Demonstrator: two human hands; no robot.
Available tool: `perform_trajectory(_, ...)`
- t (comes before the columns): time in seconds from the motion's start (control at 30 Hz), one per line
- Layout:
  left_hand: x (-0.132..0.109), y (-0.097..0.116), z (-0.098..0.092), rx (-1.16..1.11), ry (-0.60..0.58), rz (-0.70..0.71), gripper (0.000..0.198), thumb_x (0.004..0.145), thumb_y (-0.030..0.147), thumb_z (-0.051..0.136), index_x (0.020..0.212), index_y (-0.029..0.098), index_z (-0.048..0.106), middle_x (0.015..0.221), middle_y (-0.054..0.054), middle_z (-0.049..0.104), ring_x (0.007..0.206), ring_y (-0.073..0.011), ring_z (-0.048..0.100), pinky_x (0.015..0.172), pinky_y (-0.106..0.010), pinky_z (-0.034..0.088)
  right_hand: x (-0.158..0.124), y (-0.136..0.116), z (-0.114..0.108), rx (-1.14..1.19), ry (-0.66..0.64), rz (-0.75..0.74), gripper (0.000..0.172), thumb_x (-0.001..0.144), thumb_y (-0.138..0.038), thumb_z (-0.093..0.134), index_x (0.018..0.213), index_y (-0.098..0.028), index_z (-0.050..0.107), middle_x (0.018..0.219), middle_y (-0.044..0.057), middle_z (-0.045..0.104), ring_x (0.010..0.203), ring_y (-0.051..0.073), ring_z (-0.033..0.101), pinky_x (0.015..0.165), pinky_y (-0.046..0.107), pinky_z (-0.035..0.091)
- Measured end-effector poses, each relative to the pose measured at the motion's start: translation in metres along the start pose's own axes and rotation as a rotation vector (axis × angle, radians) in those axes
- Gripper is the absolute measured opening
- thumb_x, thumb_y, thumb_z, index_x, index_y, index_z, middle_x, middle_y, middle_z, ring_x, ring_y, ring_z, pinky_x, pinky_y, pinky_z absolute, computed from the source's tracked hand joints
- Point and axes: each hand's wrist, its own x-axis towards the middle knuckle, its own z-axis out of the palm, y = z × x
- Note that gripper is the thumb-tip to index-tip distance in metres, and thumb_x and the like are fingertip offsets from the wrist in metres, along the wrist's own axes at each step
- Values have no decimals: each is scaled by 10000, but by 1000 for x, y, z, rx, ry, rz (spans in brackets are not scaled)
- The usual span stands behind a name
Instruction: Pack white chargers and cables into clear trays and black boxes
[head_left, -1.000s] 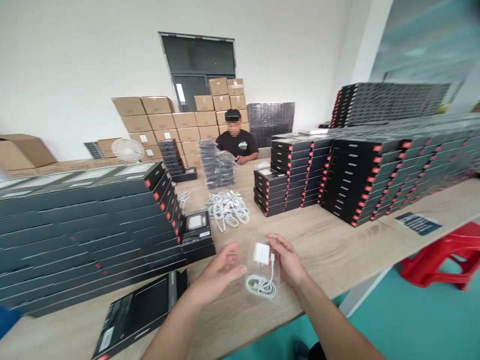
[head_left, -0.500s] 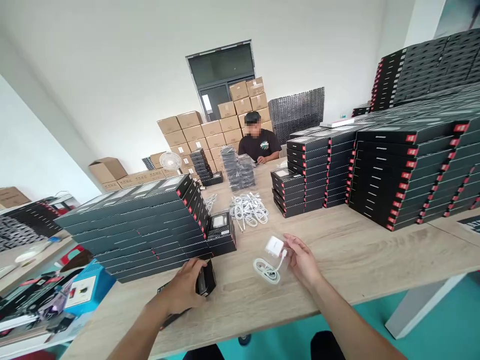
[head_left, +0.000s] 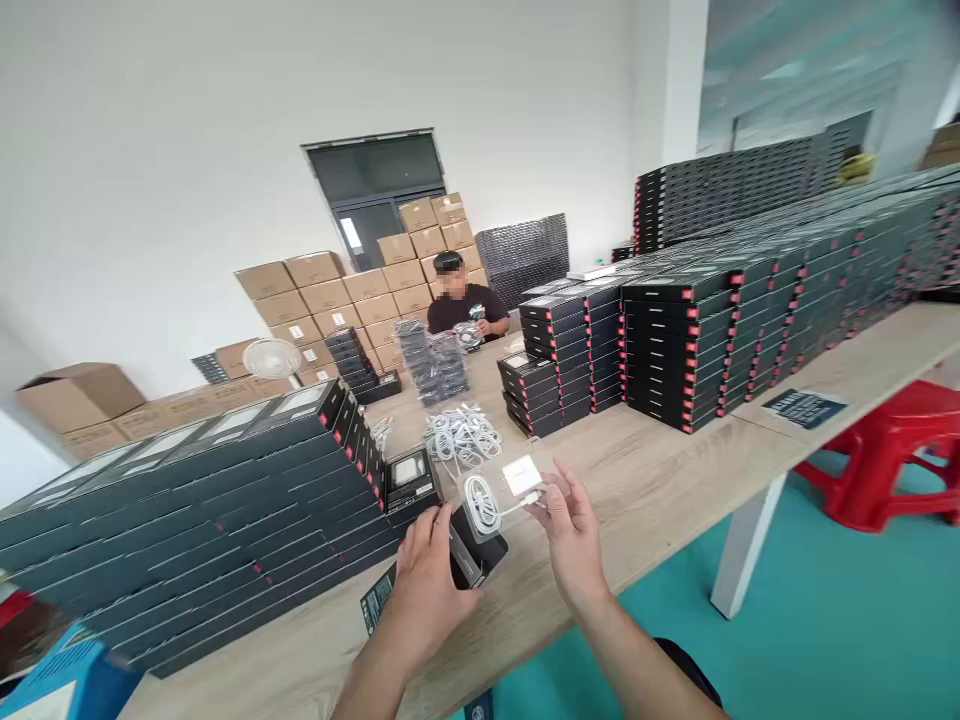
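Observation:
My left hand [head_left: 431, 565] grips a small black box [head_left: 466, 560] standing open on the table, its dark flap [head_left: 377, 600] spread out to the left. Between thumb and fingers of my right hand [head_left: 571, 530] is the edge of a clear plastic tray, hard to make out, carrying a white charger plug [head_left: 521, 475] and a coiled white cable [head_left: 481, 503]. The coil hangs right over the box's open end, while the plug sits to its right above the tabletop. Whether the tray touches the box, I cannot tell.
Stacked black boxes [head_left: 225, 500] rise at left, and longer stacks [head_left: 675, 350] run along the right. Loose white cables [head_left: 463, 435] lie ahead, near plastic-wrapped grey pieces [head_left: 431, 365]. Across the table [head_left: 600, 460] sits a co-worker [head_left: 472, 305]. A red stool [head_left: 885, 460] stands at right.
The view has swung right. My right hand has brought the tray with plug and cable leftward to the box. The box in my left hand is tilted up, its opening now showing.

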Motion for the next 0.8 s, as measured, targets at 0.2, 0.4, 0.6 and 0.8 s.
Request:
perform_trajectory(0.2,18,-7,9,147,-56,123,910,638,200,666,1484,168,332,1498,-163,396,1403,-377,345,1139,-508,310,2,1,-16,-102,64,-80,592,815,-540,715,1316,-266,562,1109,64,652,987,229,649,809,402,608)
perform_trajectory(0.4,36,-11,27,73,-55,289,955,638,198,707,1503,211,305,1491,-155,411,1400,-388,358,1140,-530,316,-2,-18,-26,-225,51,-89,605,767,-555,755,1257,-236,600,1002,48,651,741,171,644,651,362,616)
perform_trajectory(0.6,33,-10,33,-152,-24,274,967,644,205,713,1514,226,291,1511,-154,377,1412,-380,347,1137,-539,336,-9,-38,-24,-263,-198,34,554,806,-569,722,1241,-235,644,1129,87,678,866,197,679,815,396,588)
perform_trajectory(0.8,21,-9,28,-364,42,249,976,657,182,715,1518,305,272,1544,-106,323,1442,-329,323,1168,-496,315,21,-61,-17,-311,-450,261,553,721,-408,830,1214,-247,638,953,39,709,829,176,661,656,268,545)
